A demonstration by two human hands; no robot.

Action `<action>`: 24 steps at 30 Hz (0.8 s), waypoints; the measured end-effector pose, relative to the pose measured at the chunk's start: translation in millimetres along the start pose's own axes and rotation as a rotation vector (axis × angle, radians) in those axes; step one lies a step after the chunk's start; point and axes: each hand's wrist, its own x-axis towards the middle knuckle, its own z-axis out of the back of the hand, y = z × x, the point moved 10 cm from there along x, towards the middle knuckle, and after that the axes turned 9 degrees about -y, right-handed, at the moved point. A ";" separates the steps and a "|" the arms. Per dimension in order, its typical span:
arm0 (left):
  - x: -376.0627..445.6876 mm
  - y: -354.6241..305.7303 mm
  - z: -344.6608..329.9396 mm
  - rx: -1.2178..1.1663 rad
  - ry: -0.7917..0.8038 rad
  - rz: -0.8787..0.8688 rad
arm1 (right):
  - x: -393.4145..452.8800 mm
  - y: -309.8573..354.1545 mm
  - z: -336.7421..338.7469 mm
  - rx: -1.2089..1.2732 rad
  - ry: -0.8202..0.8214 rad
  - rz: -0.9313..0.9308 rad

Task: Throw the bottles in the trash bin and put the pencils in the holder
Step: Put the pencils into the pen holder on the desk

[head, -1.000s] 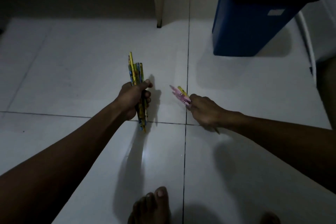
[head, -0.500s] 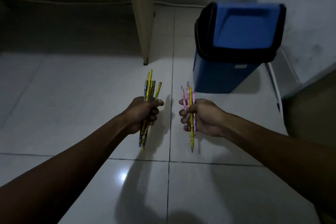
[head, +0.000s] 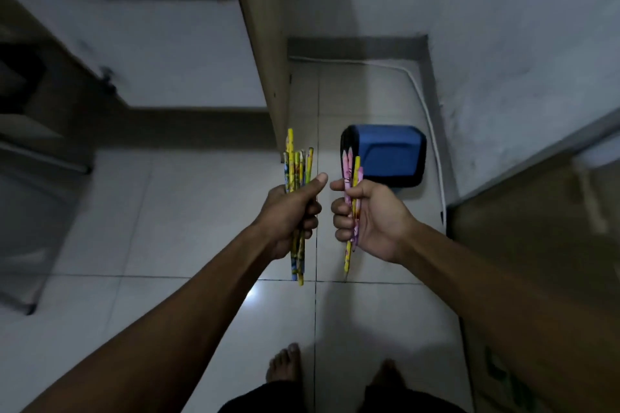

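Note:
My left hand (head: 290,211) is shut around a bundle of several yellow and blue pencils (head: 297,164) held upright, their tips sticking out below the fist. My right hand (head: 369,214) grips a smaller bunch of pink and yellow pencils (head: 352,168), also upright. Both hands are held out side by side in front of me, well above the white tiled floor. Beyond the right hand a blue trash bin (head: 391,154) with a black rim and a blue lid stands on the floor against the wall. No bottles and no pencil holder are visible.
A beige wooden table leg (head: 265,54) rises just behind the left hand. A white cable (head: 426,104) runs along the wall behind the bin. Dark furniture (head: 23,104) stands at the left, a brown surface (head: 536,228) at the right. My bare feet (head: 285,365) are at the bottom.
I have stood up from the floor: the view has risen and the bin now looks small and far below. Both hands came up with their pencils and moved closer together.

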 end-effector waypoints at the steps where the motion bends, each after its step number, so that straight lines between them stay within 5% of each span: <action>1: -18.8 -22.4 0.3 -0.027 -0.009 -0.015 | -22.1 15.8 -12.4 -0.003 0.009 0.020; 9: -173.8 -213.7 -2.0 -0.151 0.159 -0.098 | -212.2 131.3 -137.9 -0.180 0.218 0.089; 17: -259.0 -347.3 32.9 -0.154 0.260 -0.153 | -315.7 202.8 -243.1 -0.225 0.355 0.123; 24: -291.1 -434.7 75.7 -0.245 0.152 -0.292 | -354.3 247.5 -308.7 -0.351 0.429 0.277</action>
